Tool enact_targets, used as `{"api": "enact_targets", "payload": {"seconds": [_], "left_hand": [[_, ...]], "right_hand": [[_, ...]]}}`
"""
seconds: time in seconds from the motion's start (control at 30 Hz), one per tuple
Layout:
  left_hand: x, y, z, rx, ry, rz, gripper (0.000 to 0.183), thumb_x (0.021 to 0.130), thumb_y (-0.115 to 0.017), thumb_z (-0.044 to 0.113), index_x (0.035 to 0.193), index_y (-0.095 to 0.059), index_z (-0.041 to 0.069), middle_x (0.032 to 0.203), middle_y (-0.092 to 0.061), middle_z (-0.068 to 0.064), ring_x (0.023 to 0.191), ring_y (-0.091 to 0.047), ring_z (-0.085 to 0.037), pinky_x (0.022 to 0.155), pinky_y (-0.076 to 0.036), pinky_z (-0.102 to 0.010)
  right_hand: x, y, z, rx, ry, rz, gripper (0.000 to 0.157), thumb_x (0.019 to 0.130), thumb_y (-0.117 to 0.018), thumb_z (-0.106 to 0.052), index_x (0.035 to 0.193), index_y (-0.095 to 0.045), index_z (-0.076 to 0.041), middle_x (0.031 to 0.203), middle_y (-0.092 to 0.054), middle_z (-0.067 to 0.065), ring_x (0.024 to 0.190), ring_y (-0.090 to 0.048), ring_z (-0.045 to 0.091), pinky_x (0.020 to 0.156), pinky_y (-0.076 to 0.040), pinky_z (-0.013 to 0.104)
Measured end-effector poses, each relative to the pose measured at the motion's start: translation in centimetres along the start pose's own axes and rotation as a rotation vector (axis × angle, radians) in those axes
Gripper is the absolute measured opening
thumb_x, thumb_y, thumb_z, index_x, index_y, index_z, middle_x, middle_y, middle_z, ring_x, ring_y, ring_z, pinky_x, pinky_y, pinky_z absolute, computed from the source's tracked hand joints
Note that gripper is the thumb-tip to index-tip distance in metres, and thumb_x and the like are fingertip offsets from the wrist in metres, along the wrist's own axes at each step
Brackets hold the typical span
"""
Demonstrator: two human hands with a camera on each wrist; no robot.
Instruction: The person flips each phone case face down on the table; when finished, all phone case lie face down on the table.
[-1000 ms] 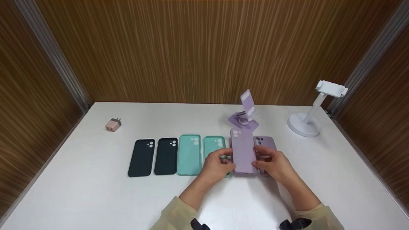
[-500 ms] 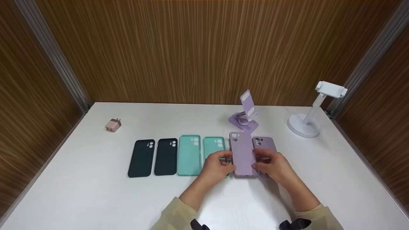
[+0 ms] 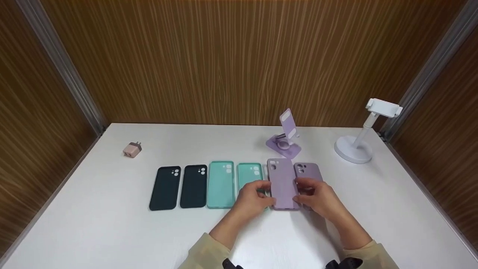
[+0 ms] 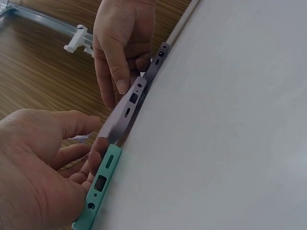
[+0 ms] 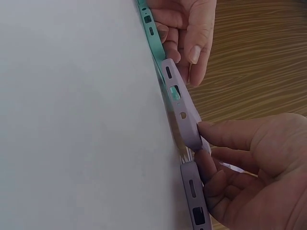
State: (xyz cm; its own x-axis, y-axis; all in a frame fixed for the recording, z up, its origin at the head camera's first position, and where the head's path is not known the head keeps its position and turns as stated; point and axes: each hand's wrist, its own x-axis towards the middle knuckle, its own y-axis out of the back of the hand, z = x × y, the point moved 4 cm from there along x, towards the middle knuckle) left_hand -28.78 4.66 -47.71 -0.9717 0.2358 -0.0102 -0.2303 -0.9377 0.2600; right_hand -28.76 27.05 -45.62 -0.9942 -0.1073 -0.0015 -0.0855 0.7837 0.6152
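In the head view, the left hand and the right hand pinch the long sides of a matt lilac case, thumbs and fingers bent at its edges. It is a flat, round-cornered rectangle, between a mint case and a mauve case. Compared with one second ago, it has come lower towards the white bench.

From the left wrist, its thin end wall shows cut-out holes.

From the right wrist, the mauve case lies just beside it.
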Motion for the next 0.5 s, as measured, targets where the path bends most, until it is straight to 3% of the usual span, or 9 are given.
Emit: {"api": "enact_targets", "payload": {"seconds": [0.5], "left_hand": [[-0.12, 0.13, -0.01, -0.035, -0.012, -0.01, 0.051, 0.087, -0.082, 0.003, 0.137, -0.067, 0.0, 0.128, -0.071, -0.009, 0.088, -0.062, -0.01, 0.075, -0.053, -0.025]], "right_hand": [[-0.07, -0.22, 0.05, 0.041, 0.009, -0.007, 0.056, 0.087, -0.08, 0.001, 0.14, -0.063, 0.007, 0.121, -0.073, 0.019, 0.096, -0.065, 0.024, 0.067, -0.055, 0.025]]}}
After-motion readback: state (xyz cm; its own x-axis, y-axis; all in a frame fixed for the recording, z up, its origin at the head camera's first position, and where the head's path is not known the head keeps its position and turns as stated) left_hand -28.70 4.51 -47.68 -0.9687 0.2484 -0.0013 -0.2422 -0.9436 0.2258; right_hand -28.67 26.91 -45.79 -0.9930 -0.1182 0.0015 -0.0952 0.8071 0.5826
